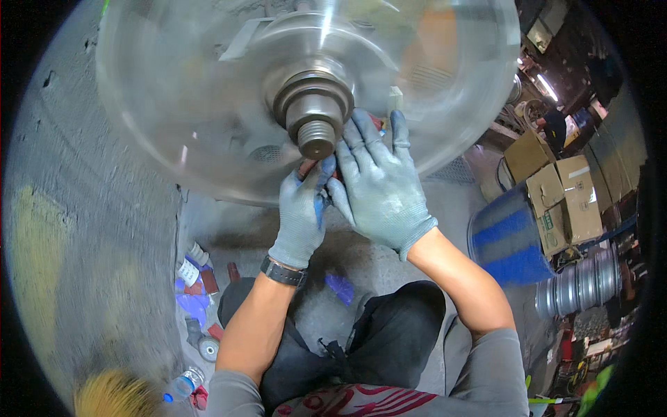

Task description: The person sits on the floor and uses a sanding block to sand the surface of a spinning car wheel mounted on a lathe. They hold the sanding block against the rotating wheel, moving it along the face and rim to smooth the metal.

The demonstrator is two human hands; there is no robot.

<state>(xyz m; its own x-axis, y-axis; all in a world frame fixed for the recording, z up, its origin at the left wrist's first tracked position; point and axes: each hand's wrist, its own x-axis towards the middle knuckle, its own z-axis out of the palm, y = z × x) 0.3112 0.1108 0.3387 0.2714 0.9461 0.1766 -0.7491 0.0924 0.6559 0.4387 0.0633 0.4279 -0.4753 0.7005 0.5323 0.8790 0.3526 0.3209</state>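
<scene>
A large round metal wheel (208, 160) is blurred by spinning, with a stepped hub and a threaded shaft end (317, 137) at its middle. Both my hands wear grey-blue work gloves. Just below the shaft end, my left hand (303, 215) is closed, with a reddish-brown piece (306, 167) like sandpaper at its fingertips. My right hand (385, 184) lies flat against the right side of the hub, its fingers stretched out towards the wheel. A bit of red shows behind those fingers; what lies under the palm is hidden.
A rough grey wall (104, 208) stands close on the left. On the floor beside it lie sandpaper rolls (210, 281), a small wheel (208, 348) and a plastic bottle (183, 384). To the right are a blue drum (504, 233), cardboard boxes (573, 198) and stacked metal rims (580, 281).
</scene>
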